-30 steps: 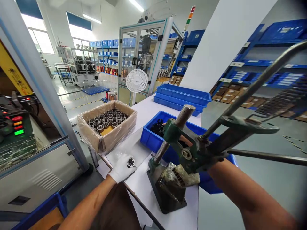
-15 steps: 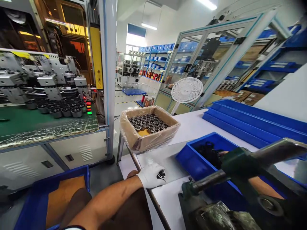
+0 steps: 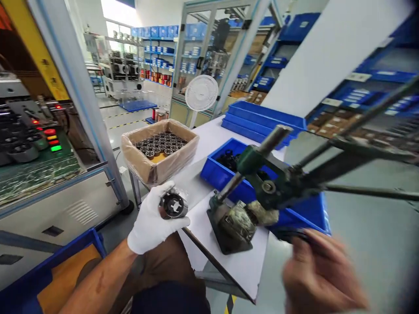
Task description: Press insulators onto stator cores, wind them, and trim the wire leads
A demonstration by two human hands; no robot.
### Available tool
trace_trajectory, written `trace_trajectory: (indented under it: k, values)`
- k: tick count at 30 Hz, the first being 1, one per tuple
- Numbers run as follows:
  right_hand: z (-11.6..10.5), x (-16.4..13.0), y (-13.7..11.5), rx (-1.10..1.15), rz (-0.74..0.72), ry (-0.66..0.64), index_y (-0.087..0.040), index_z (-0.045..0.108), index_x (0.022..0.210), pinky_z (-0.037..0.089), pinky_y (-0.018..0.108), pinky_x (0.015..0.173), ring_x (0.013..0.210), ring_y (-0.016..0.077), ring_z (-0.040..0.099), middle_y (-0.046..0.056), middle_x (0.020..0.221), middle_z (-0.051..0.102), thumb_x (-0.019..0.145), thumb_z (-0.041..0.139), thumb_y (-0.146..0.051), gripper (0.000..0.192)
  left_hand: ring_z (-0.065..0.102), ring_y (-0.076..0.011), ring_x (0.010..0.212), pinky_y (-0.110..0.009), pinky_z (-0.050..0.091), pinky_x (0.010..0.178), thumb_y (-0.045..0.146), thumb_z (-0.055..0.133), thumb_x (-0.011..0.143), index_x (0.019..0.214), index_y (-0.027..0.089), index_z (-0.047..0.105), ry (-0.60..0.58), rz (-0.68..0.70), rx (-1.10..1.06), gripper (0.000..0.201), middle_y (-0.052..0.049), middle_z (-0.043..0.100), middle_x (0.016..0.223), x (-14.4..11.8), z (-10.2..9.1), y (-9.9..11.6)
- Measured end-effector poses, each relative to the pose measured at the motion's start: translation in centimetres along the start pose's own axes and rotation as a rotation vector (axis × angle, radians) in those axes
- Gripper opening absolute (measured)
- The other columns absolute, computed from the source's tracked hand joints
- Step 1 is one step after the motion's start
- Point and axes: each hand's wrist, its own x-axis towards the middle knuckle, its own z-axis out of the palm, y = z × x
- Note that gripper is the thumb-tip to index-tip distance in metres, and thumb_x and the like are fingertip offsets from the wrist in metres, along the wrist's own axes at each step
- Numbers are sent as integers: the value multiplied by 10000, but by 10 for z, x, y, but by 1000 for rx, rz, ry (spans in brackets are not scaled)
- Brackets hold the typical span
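Observation:
My left hand (image 3: pixel 150 224), in a white glove, grips a motor stator core (image 3: pixel 176 206) with its fingers curled round the metal ring. The core's face points towards me, showing a black insert and a star-shaped opening. At the lower right my bare right hand (image 3: pixel 322 272) is blurred by motion. Its thumb and fingers pinch a thin black part (image 3: pixel 290 234), too smeared to name. Between the two hands a dark green hand press (image 3: pixel 242 209) stands on the white table (image 3: pixel 252 266). Behind the press, a blue bin (image 3: pixel 209 174) holds loose black parts (image 3: pixel 229 160).
A plastic-lined cardboard box (image 3: pixel 147 172) of stator cores stands at the table's far left. Behind are stacked blue trays (image 3: pixel 262 120) and a white fan (image 3: pixel 201 93). The press's long lever (image 3: pixel 363 159) reaches right. A machine (image 3: pixel 19 126) stands left.
My view has swung right. My right hand has come out of the blue bin with a black part. My left hand has lifted the stator core and turned its face towards me.

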Motion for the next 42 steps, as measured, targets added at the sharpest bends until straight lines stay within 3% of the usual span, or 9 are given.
trace_trajectory:
  k: [2, 5, 9, 15, 19, 24, 29, 34, 42]
  values:
    - [19, -14, -19, 88, -90, -191, -213, 703, 1093, 496, 371, 715, 846, 222, 626, 100, 952, 645, 834, 657, -101, 286, 580, -300, 1208, -424, 450, 1069, 449, 913, 543, 1377, 213, 508, -45, -90, -144, 956, -102, 612, 1274, -8, 2, 5]
    - [55, -21, -55, 249, -159, -505, -193, 643, 1192, 534, 338, 718, 880, 194, 618, 102, 997, 614, 854, 579, -42, 376, 649, -268, 1049, -366, 535, 921, 620, 849, 564, 1388, 216, 509, -161, -163, -335, 979, -103, 658, 1169, -23, 5, 6]
    - [81, -21, -85, 346, -253, -621, -170, 601, 1246, 535, 270, 690, 867, 152, 589, 97, 972, 587, 857, 552, 16, 434, 663, -254, 1013, -342, 543, 912, 530, 941, 413, 1336, 253, 545, -177, -188, -408, 1042, -77, 666, 1144, -41, 9, 9]
    - [74, -17, -78, 457, -398, -814, -70, 477, 1379, 547, 406, 831, 1078, 249, 557, 193, 1166, 547, 849, 553, -89, 536, 677, -211, 1006, -311, 555, 898, 299, 915, 587, 1318, 264, 537, -181, -182, -385, 824, -53, 679, 1157, -49, 10, 16]
    - [70, -14, -74, 364, -472, -778, -41, 502, 1317, 522, 427, 816, 1035, 257, 554, 192, 1109, 566, 834, 587, -94, 493, 676, -206, 982, -300, 556, 883, 322, 928, 559, 1283, 255, 566, -200, -161, -403, 812, -45, 690, 1116, -47, 9, 14]
    - [70, -13, -81, 337, -453, -736, -49, 545, 1232, 505, 419, 791, 985, 246, 564, 182, 1062, 583, 889, 625, -188, 379, 670, -193, 954, -262, 551, 845, 333, 970, 448, 1243, 271, 609, -229, -171, -446, 875, -30, 690, 1106, -46, 8, 8]
    - [69, -13, -85, 320, -422, -754, -59, 544, 1236, 512, 420, 796, 999, 247, 562, 179, 1072, 582, 875, 636, -155, 385, 666, -196, 949, -268, 552, 835, 347, 962, 469, 1242, 277, 614, -240, -172, -441, 851, -32, 690, 1101, -50, 3, 4]
    - [70, -16, -82, 304, -483, -760, -44, 545, 1242, 523, 429, 803, 1025, 263, 562, 195, 1079, 579, 900, 618, -174, 374, 660, -200, 996, -272, 544, 881, 332, 962, 473, 1228, 305, 628, -228, -141, -424, 826, -17, 678, 1120, -49, 1, 1]
    - [69, -17, -82, 287, -458, -769, -64, 551, 1241, 536, 423, 803, 1030, 255, 569, 188, 1079, 591, 910, 594, -188, 356, 671, -180, 881, -256, 566, 772, 354, 953, 487, 1211, 297, 636, -256, -147, -382, 792, -20, 686, 1075, -49, 1, 3]
